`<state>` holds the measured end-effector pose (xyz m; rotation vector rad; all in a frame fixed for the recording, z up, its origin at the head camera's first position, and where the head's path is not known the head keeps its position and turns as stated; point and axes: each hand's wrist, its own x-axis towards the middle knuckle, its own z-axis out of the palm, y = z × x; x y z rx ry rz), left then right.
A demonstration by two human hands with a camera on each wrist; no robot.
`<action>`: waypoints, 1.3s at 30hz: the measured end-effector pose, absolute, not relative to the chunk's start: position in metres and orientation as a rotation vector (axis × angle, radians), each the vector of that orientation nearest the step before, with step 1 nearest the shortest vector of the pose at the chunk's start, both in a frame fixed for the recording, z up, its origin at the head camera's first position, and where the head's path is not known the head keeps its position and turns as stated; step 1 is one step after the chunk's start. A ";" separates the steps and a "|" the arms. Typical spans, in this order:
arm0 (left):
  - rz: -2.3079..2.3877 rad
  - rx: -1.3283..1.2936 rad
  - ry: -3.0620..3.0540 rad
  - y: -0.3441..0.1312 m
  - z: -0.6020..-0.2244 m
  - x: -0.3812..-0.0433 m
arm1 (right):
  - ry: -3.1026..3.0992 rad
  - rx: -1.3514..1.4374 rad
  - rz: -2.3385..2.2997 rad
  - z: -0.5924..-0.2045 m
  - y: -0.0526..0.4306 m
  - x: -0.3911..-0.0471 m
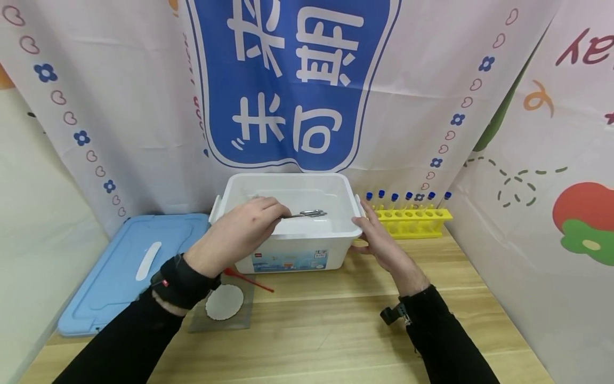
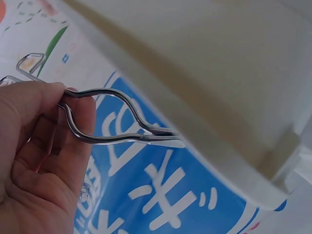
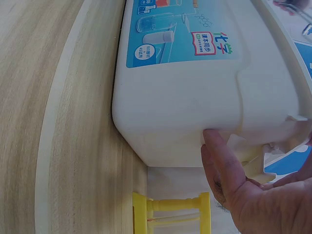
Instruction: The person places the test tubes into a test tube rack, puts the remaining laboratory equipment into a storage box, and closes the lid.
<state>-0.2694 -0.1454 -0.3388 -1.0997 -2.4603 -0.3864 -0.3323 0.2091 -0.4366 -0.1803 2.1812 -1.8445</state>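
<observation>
My left hand (image 1: 251,221) is above the white plastic box (image 1: 283,253), thumb and fingertips pinching metal crucible tongs (image 1: 312,213). In the left wrist view, the bowed wire arms of the tongs (image 2: 105,141) run from the fingertips towards the box rim, which overlaps their tips. Wire finger loops stick out past the thumb. At the box's right end, my right hand (image 1: 381,240) grips the rim near the side handle. Seen from the right wrist, its straight fingers (image 3: 222,161) press against the outer end wall of the box.
A blue lid (image 1: 115,288) lies at the left. Before the box, a white round disc (image 1: 224,302) and grey mesh sheet (image 1: 242,314) lie near a red spoon (image 1: 251,281). At the right, a yellow rack (image 1: 417,228) holds several blue-capped tubes. A printed banner (image 1: 292,80) hangs behind.
</observation>
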 end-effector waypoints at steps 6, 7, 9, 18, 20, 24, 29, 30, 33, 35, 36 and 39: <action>-0.381 -1.039 -2.581 -0.147 -0.346 -0.284 | 2.176 -0.193 -1.849 -0.438 0.210 -0.334; -0.380 -1.031 -2.605 -0.147 -0.347 -0.287 | 2.174 -0.195 -1.850 -0.439 0.210 -0.334; -0.383 -1.018 -2.656 -0.148 -0.349 -0.293 | 2.171 -0.195 -1.852 -0.440 0.209 -0.335; -0.437 -1.055 -2.859 -0.153 -0.353 -0.318 | 2.182 -0.198 -1.845 -0.439 0.207 -0.334; -0.431 -1.092 -2.880 -0.154 -0.354 -0.323 | 2.183 -0.195 -1.843 -0.438 0.207 -0.334; -0.426 -1.149 -2.935 -0.154 -0.352 -0.331 | 2.178 -0.185 -1.849 -0.438 0.208 -0.334; -0.401 -1.136 -3.064 -0.154 -0.347 -0.338 | 2.175 -0.187 -1.853 -0.438 0.209 -0.334; -0.389 -1.132 -3.087 -0.155 -0.346 -0.339 | 2.174 -0.187 -1.855 -0.438 0.209 -0.334; -0.323 -1.103 -3.163 -0.155 -0.344 -0.341 | 2.175 -0.199 -1.853 -0.437 0.210 -0.333; -0.265 -1.101 -3.198 -0.155 -0.342 -0.341 | 2.177 -0.206 -1.851 -0.437 0.210 -0.333; -0.244 -1.098 -3.216 -0.155 -0.341 -0.342 | 2.179 -0.209 -1.849 -0.437 0.211 -0.333; -0.167 -1.097 -3.251 -0.155 -0.339 -0.342 | 2.180 -0.215 -1.846 -0.437 0.212 -0.333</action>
